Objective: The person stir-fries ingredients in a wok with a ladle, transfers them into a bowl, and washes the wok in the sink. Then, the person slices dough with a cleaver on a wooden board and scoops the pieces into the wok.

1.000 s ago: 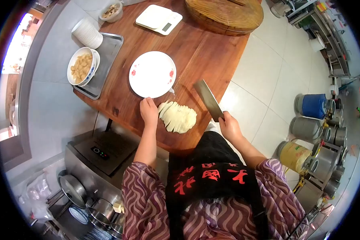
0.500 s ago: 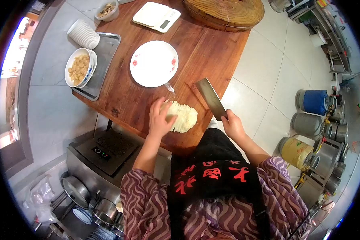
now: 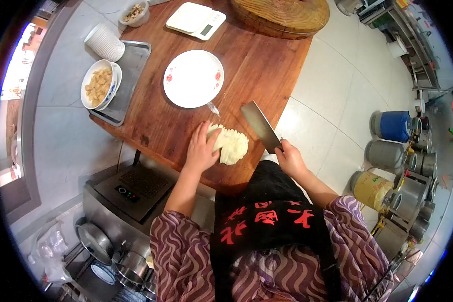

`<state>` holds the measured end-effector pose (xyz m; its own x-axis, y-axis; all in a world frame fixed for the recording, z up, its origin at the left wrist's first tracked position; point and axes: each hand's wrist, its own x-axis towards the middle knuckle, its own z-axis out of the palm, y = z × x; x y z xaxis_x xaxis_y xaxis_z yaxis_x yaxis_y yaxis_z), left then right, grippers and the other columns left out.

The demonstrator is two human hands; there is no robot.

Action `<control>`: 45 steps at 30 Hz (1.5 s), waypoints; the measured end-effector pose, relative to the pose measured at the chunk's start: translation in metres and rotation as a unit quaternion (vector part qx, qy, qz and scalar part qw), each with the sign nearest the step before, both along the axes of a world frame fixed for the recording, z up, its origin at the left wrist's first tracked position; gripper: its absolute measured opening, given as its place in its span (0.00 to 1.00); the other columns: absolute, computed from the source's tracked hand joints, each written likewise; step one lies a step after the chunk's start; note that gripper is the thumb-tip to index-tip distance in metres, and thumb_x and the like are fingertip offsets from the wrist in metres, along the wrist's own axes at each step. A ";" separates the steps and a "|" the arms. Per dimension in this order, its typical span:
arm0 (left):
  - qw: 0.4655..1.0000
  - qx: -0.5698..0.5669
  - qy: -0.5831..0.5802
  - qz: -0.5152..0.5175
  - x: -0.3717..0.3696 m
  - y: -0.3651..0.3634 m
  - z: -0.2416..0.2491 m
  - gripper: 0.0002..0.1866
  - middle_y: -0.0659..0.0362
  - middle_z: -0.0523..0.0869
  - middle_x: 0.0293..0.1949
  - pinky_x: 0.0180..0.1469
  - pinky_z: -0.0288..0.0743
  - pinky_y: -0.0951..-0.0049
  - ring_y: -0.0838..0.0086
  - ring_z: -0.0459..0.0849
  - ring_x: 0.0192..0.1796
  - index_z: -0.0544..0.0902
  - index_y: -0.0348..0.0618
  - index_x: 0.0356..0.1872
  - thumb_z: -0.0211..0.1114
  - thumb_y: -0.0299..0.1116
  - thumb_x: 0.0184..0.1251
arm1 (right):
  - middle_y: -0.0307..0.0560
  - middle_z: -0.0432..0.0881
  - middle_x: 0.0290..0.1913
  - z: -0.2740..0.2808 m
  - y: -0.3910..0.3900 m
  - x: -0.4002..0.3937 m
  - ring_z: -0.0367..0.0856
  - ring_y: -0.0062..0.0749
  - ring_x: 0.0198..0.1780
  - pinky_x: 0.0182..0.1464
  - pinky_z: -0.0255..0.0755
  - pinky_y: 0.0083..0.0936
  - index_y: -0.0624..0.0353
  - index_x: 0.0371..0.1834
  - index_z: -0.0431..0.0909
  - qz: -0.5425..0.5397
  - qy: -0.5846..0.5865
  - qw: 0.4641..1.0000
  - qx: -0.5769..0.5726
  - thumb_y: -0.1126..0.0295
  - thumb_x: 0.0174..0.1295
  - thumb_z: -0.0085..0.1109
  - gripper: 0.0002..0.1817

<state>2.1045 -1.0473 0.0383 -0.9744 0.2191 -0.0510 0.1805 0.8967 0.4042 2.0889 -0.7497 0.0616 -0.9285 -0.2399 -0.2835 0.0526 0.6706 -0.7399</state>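
My right hand (image 3: 290, 157) is wrapped round the handle of a cleaver (image 3: 261, 127), whose broad blade is over the table's right edge, to the right of a pale, sliced food (image 3: 232, 144). The slices lie in an overlapping heap on the wooden table (image 3: 161, 126). My left hand (image 3: 202, 149) rests at the heap's left side, its fingers apart and touching the slices. A white plate with red flowers (image 3: 194, 79) stands just beyond the food.
A white scale (image 3: 196, 21) and a round wooden block (image 3: 287, 15) stand at the table's far end. On the left, a metal tray (image 3: 131, 85) holds a bowl of pale pieces (image 3: 98, 86) and stacked cups (image 3: 104, 43). Gas cylinders (image 3: 371, 188) stand at right.
The cleaver and my right hand have shifted slightly left. My left hand has moved a little on the heap, and the slices beside it sit closer together.
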 end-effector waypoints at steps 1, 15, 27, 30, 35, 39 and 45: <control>1.000 -0.016 0.001 -0.001 -0.004 -0.008 -0.003 0.34 0.45 0.56 0.66 0.68 0.54 0.51 0.48 0.54 0.69 0.69 0.53 0.61 0.65 0.29 0.48 | 0.66 0.77 0.33 0.000 0.000 0.001 0.76 0.62 0.37 0.37 0.70 0.44 0.65 0.38 0.67 0.000 0.002 1.000 -0.001 0.73 0.59 0.52 0.08; 0.982 -0.136 0.082 0.102 -0.037 -0.017 -0.017 0.27 0.48 0.68 0.60 0.66 0.53 0.47 0.51 0.60 0.66 0.71 0.53 0.60 0.65 0.40 0.58 | 0.66 0.77 0.32 0.001 0.000 -0.003 0.75 0.62 0.36 0.37 0.69 0.46 0.65 0.37 0.67 0.026 0.004 0.999 0.038 0.72 0.60 0.51 0.08; 0.964 0.200 0.069 0.160 0.028 0.073 -0.016 0.19 0.45 0.73 0.49 0.55 0.67 0.58 0.51 0.72 0.52 0.75 0.36 0.48 0.65 0.30 0.54 | 0.58 0.75 0.31 0.000 -0.011 -0.023 0.79 0.51 0.31 0.29 0.74 0.40 0.62 0.39 0.66 0.235 0.111 0.947 0.191 0.76 0.53 0.48 0.10; 0.954 0.203 0.095 0.198 0.027 0.078 -0.015 0.18 0.45 0.73 0.48 0.54 0.67 0.58 0.50 0.72 0.51 0.75 0.35 0.45 0.65 0.29 0.53 | 0.58 0.76 0.32 0.021 -0.010 -0.019 0.80 0.49 0.30 0.29 0.75 0.38 0.63 0.38 0.66 0.264 0.142 0.936 0.186 0.77 0.52 0.48 0.10; 0.964 0.167 0.062 0.200 0.025 0.082 -0.020 0.16 0.46 0.73 0.47 0.52 0.68 0.58 0.50 0.72 0.50 0.76 0.36 0.43 0.65 0.29 0.53 | 0.55 0.76 0.33 0.023 -0.022 -0.005 0.80 0.46 0.31 0.30 0.76 0.37 0.62 0.37 0.66 0.305 0.096 0.912 0.256 0.77 0.51 0.49 0.10; 0.954 0.196 0.089 0.207 0.025 0.084 -0.021 0.15 0.45 0.73 0.45 0.52 0.68 0.57 0.50 0.72 0.50 0.76 0.36 0.41 0.65 0.29 0.52 | 0.55 0.77 0.33 -0.006 -0.022 -0.012 0.81 0.46 0.33 0.31 0.77 0.36 0.62 0.37 0.66 0.301 0.123 0.918 0.225 0.77 0.51 0.50 0.10; 0.950 0.201 0.104 0.213 0.031 0.082 -0.018 0.15 0.45 0.72 0.44 0.51 0.68 0.58 0.49 0.71 0.50 0.76 0.35 0.39 0.66 0.28 0.50 | 0.55 0.77 0.35 0.025 -0.014 -0.003 0.81 0.46 0.33 0.31 0.76 0.36 0.62 0.38 0.66 0.306 0.101 0.919 0.227 0.77 0.51 0.50 0.10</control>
